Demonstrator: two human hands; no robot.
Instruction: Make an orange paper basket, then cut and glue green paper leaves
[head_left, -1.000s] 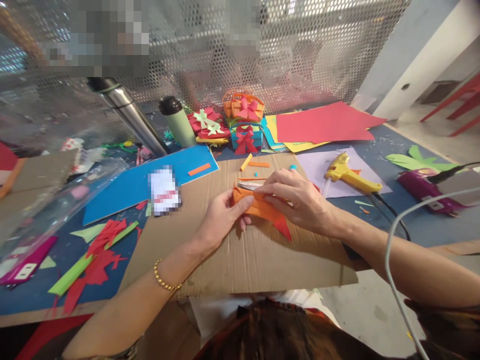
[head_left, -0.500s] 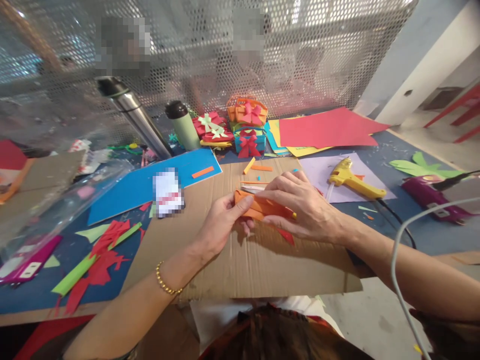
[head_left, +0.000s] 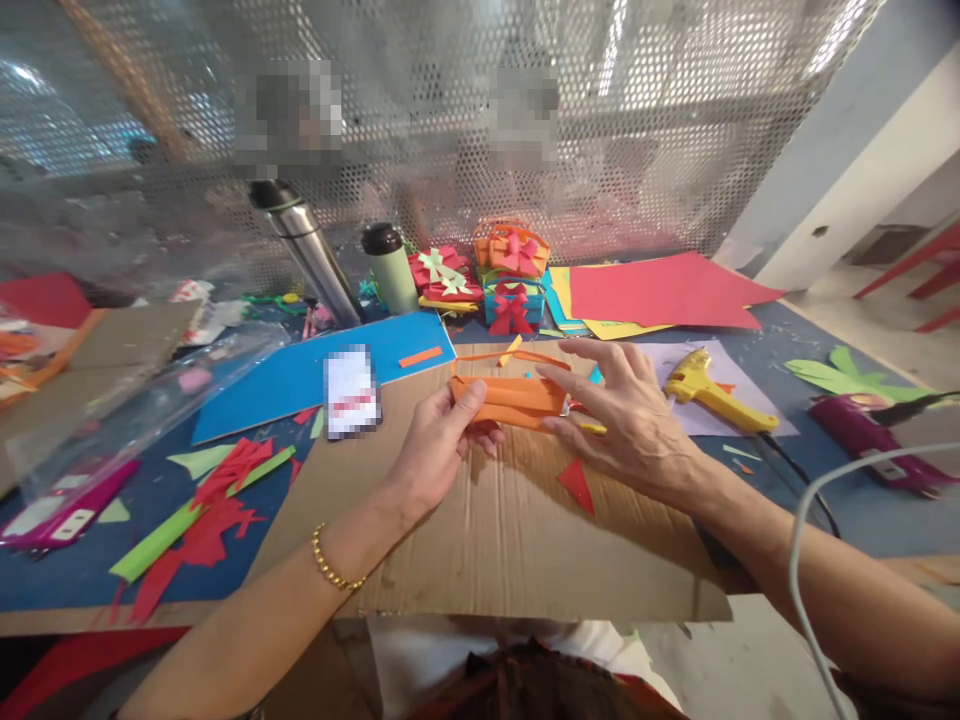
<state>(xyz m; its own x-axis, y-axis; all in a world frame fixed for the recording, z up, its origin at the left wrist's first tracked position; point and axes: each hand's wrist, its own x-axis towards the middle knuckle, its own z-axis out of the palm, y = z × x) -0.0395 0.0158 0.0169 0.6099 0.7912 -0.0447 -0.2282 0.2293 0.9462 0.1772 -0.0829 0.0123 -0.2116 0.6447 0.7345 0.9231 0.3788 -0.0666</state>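
A small folded orange paper bag (head_left: 514, 400) with a thin strip handle is held above the cardboard sheet (head_left: 480, 560). My left hand (head_left: 442, 435) pinches its left end, thumb on the front and fingers beneath. Around its right end, my right hand (head_left: 619, 410) has its fingers spread; whether the thumb tip touches the paper I cannot tell. Bits of yellow and red show behind that hand, mostly hidden. On the cardboard below lies a red paper scrap (head_left: 577, 487). A yellow paper strip (head_left: 511, 350) lies just beyond the bag.
To the right, a yellow glue gun (head_left: 716, 392) rests on lilac paper. Finished paper bags (head_left: 512, 305) with bows stand at the back, beside a green bottle (head_left: 391, 272) and steel flask (head_left: 311, 250). A blue board (head_left: 262, 390) and red scraps (head_left: 214, 520) lie left. A white cable (head_left: 799, 560) crosses the right side.
My right hand has lifted off the orange bag's front and spread its fingers at its right end. The bag's front and handle now show more. The view has shifted slightly.
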